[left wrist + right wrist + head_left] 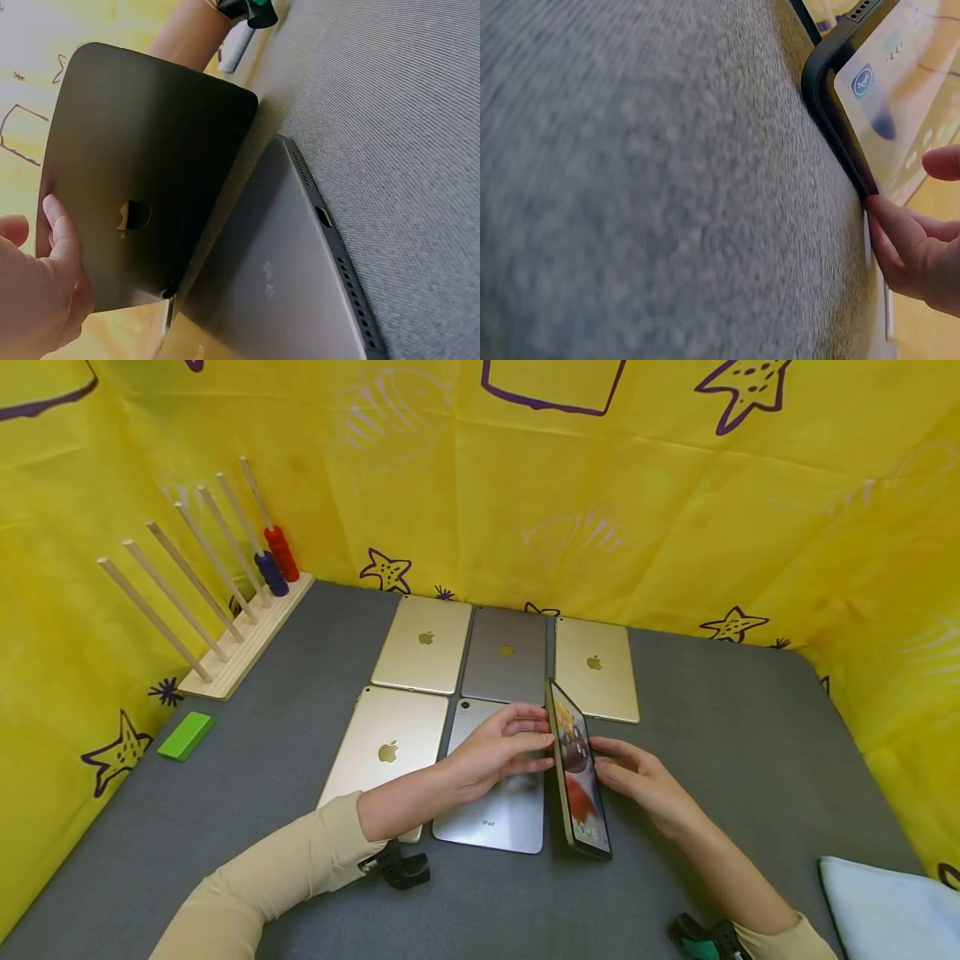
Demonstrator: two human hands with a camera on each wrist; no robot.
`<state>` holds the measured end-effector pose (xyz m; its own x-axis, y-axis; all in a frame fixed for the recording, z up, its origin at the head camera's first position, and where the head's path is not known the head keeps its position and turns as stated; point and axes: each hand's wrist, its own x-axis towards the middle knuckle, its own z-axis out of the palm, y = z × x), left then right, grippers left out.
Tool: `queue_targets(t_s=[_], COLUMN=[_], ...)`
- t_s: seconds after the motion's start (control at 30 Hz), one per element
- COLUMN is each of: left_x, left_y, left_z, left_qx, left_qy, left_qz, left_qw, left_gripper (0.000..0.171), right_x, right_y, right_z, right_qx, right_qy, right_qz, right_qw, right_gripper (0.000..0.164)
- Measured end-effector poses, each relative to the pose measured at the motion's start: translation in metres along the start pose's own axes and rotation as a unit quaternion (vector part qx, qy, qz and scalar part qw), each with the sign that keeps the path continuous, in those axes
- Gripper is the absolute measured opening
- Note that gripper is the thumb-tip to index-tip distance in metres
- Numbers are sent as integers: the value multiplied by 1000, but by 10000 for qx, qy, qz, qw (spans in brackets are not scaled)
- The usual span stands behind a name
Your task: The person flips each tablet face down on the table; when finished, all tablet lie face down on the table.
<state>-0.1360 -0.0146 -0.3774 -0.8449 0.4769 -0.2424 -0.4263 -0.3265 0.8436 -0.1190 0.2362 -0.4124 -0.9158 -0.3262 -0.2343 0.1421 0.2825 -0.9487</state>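
A tablet stands tilted on its long edge, its lit screen turned to the right. In the left wrist view its dark back shows an apple logo. My left hand touches the raised edge and back with extended fingers. At the lower edge is my right hand; in the right wrist view its fingertips meet that edge, with the thumb apart from the screen. A silver tablet lies face down under my left hand, beside a gold tablet partly hidden by my left forearm.
A back row holds a gold tablet, a dark grey one and another gold one. Left stands a wooden peg rack with red and blue beads, near a green block. A pale folded cloth lies front right.
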Motion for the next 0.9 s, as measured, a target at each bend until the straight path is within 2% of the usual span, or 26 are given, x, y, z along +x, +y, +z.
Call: queue_targets(t_s=[0.33,0.63,0.9], left_x=[2,5,8], left_y=[1,3,3], left_z=[6,10,13], left_qx=[37,50,181], left_qy=[49,-67,-15], left_qz=[93,185,290], left_qw=[9999,9998,9994], left_gripper=[43,42,40], right_x=[1,5,4], right_y=[-4,-3,-3], right_z=[7,15,19], right_qx=[-42,33,-213], right_qy=[-71,-89,-15], right_qz=[-57,-96,-217], right_qw=[9999,9999,9995], right_gripper=[51,53,51])
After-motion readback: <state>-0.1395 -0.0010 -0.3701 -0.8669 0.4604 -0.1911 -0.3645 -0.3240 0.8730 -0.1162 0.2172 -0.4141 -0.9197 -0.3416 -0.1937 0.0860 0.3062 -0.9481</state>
